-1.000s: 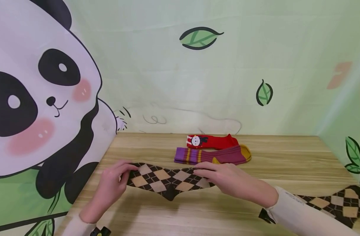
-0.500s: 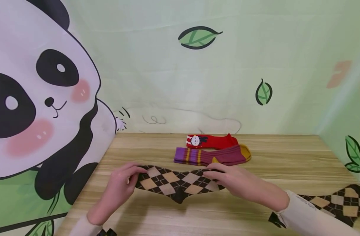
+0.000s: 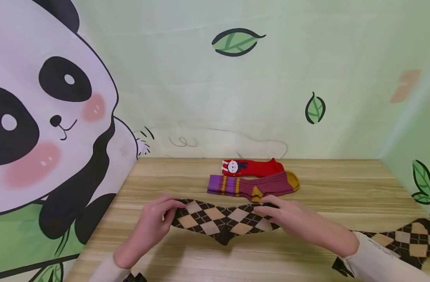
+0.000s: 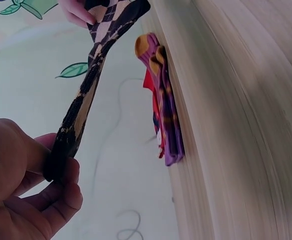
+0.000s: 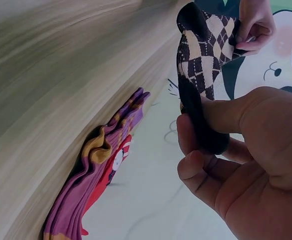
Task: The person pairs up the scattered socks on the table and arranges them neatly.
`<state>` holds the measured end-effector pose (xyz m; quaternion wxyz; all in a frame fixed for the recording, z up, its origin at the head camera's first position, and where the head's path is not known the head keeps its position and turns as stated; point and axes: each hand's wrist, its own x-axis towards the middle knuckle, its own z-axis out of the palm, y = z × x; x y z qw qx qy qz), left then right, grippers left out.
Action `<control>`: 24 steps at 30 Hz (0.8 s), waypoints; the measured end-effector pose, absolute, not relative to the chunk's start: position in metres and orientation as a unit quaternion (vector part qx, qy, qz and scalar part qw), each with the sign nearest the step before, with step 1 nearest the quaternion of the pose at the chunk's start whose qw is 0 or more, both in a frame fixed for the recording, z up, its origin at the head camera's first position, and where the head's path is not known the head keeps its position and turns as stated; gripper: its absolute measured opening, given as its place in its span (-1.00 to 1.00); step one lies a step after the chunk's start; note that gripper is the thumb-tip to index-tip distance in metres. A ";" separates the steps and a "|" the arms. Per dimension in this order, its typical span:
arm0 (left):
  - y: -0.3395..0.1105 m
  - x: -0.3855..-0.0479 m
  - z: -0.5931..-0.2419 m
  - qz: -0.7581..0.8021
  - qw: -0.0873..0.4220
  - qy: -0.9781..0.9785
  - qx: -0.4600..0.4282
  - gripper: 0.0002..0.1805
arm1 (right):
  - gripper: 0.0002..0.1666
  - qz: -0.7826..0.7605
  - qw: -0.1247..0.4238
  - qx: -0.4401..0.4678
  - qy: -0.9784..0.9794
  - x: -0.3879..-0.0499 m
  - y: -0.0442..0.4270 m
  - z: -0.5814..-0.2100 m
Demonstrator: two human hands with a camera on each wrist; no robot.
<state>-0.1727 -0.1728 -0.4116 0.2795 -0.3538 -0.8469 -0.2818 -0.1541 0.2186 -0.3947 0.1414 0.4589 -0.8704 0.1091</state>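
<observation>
An argyle sock [image 3: 215, 219] in black, tan and pale grey is stretched between both hands above the table, its dark heel hanging down in the middle. My left hand [image 3: 156, 219] pinches the cuff end between thumb and fingers; the left wrist view shows the dark cuff [image 4: 63, 155] in that grip. With thumb and fingers my right hand [image 3: 288, 217] grips the other end, where the black toe [image 5: 203, 120] shows in the right wrist view. A matching argyle sock [image 3: 412, 241] lies at the right, partly hidden behind the right sleeve.
Beyond the held sock, purple socks [image 3: 267, 185] with mustard heel and toe lie flat on the wooden table [image 3: 165, 172]. Red socks [image 3: 258, 168] with a white cartoon figure lie behind them, close to the back wall [image 3: 179, 98]. A panda print covers the left wall.
Both hands have shifted to the right and slightly down in the head view, carrying the stretched argyle sock with them. More of the purple socks' mustard heel shows now.
</observation>
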 end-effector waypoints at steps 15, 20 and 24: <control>-0.147 -0.173 -0.415 -0.304 0.252 -0.833 -0.387 -0.66 | -0.44 0.123 0.128 0.442 -0.879 -0.148 0.242 -0.406; -0.139 -0.174 -0.420 -0.316 0.250 -0.822 -0.404 -0.66 | -0.47 0.113 0.106 0.417 -0.896 -0.145 0.249 -0.407; -0.134 -0.172 -0.424 -0.320 0.237 -0.820 -0.411 -0.66 | -0.47 0.117 0.092 0.407 -0.901 -0.143 0.254 -0.408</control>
